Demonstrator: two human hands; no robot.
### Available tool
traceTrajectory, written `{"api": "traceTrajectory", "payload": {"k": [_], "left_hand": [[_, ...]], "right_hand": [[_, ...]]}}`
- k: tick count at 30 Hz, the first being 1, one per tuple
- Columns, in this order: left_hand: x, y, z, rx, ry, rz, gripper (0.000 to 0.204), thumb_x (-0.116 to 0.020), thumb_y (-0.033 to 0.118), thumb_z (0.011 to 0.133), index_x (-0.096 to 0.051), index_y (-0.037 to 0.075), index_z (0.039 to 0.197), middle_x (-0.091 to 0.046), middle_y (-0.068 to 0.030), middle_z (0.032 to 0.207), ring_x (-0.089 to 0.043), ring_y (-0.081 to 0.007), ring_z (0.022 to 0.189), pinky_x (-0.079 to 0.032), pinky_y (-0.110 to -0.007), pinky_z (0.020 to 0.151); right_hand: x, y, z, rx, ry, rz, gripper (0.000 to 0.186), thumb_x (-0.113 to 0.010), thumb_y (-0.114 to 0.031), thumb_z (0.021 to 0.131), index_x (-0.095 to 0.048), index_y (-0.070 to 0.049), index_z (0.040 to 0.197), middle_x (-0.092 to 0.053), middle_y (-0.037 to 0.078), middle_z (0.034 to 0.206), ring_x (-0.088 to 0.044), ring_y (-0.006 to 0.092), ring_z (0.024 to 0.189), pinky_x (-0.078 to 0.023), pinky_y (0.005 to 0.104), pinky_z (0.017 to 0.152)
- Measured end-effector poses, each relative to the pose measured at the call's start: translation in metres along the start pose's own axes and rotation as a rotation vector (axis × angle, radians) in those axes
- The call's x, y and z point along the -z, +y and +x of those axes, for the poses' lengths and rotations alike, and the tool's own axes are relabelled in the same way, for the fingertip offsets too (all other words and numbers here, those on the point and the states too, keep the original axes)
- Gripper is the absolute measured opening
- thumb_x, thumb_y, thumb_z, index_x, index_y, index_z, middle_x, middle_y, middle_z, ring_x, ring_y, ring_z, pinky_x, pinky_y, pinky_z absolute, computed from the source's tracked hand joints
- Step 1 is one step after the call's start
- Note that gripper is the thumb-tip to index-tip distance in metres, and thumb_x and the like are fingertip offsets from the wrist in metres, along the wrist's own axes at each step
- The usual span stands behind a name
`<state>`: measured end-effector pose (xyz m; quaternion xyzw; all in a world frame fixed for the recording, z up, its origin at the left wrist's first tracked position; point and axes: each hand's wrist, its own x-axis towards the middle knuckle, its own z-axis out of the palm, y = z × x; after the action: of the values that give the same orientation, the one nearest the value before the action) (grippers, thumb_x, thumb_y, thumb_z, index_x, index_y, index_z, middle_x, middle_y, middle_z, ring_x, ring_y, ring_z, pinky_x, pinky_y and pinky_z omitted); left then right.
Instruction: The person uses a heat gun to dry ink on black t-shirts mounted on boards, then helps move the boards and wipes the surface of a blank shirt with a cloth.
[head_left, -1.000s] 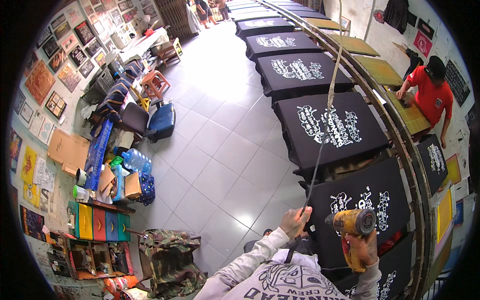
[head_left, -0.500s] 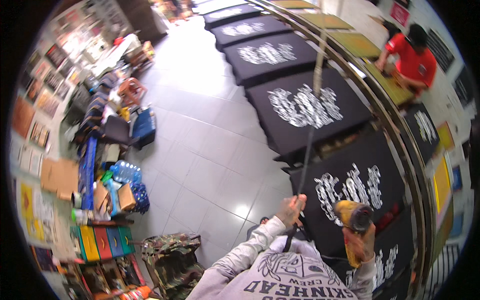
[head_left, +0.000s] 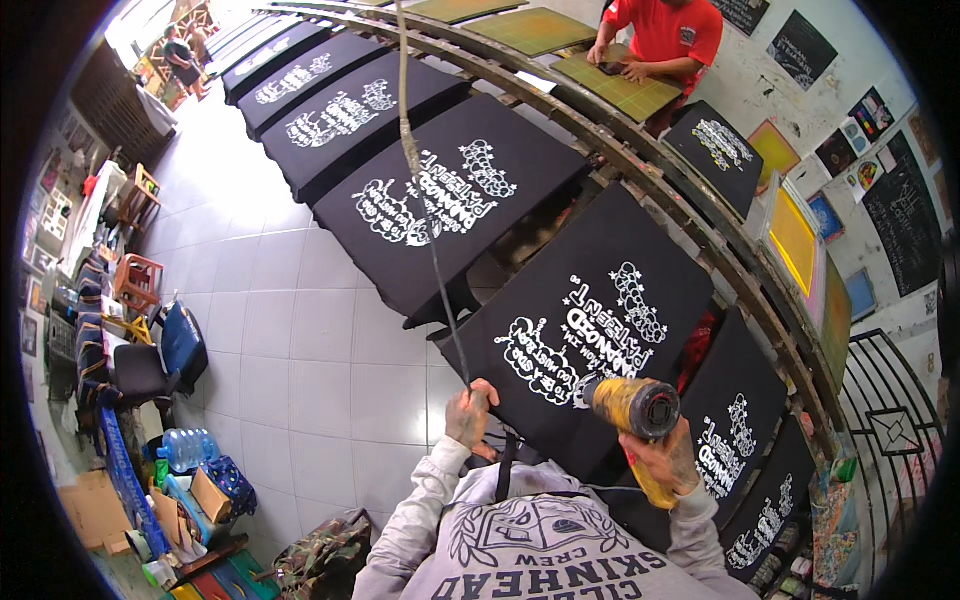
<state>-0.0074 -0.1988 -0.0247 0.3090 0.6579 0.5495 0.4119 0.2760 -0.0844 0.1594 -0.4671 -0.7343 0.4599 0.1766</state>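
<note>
In the head view, the left hand [head_left: 468, 415], low and just left of centre, is closed round a dark cord [head_left: 437, 265] that runs down from the top of the frame. The right hand [head_left: 665, 455], lower right of centre, grips the handle of a yellow and black heat gun [head_left: 635, 402]. The gun's front end points left, over the lower edge of the white print [head_left: 525, 360] on a black shirt [head_left: 540, 290]; whether it touches the cloth cannot be told.

Compared with a second ago, the view has swung to the right: the row of shirts now slants toward the upper left, and the shirt under the gun lies nearer the middle. Both hands keep the same hold. At the top right, a co-worker in a red top [head_left: 665, 40] has both hands at a greenish board [head_left: 600, 85]; a second ago, one arm hung down. A black window grille [head_left: 895, 430] now shows at the lower right, while the camouflage cloth [head_left: 320, 555] and the blue water bottle [head_left: 188, 450] sit lower at the left.
</note>
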Motion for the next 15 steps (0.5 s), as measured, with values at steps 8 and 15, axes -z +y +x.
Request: {"api": "traceTrajectory", "payload": {"k": [8, 15], "left_hand": [[-0.003, 0.008, 0.009, 0.102, 0.042, 0.036, 0.026, -0.043, 0.020, 0.091, -0.064, 0.006, 0.086, -0.049, 0.0019, 0.065, -0.045, -0.0076, 0.059, -0.040, -0.026, 0.055], [-0.003, -0.016, 0.010, 0.064, 0.127, 0.316, 0.021, -0.046, 0.014, 0.087, -0.065, 0.007, 0.081, -0.061, -0.0030, 0.070, -0.058, -0.0173, 0.068, -0.045, -0.033, 0.070]], "right_hand": [[0.024, 0.026, -0.004, -0.073, -0.245, 0.073, 0.071, -0.084, -0.008, 0.075, -0.052, 0.000, 0.137, -0.071, 0.011, 0.118, -0.067, 0.0168, 0.109, -0.052, 0.0348, 0.097], [0.034, 0.034, 0.001, 0.023, -0.109, 0.072, 0.070, -0.082, -0.007, 0.077, -0.050, -0.001, 0.138, -0.072, 0.013, 0.114, -0.069, 0.0200, 0.103, -0.053, 0.0350, 0.093]]}}
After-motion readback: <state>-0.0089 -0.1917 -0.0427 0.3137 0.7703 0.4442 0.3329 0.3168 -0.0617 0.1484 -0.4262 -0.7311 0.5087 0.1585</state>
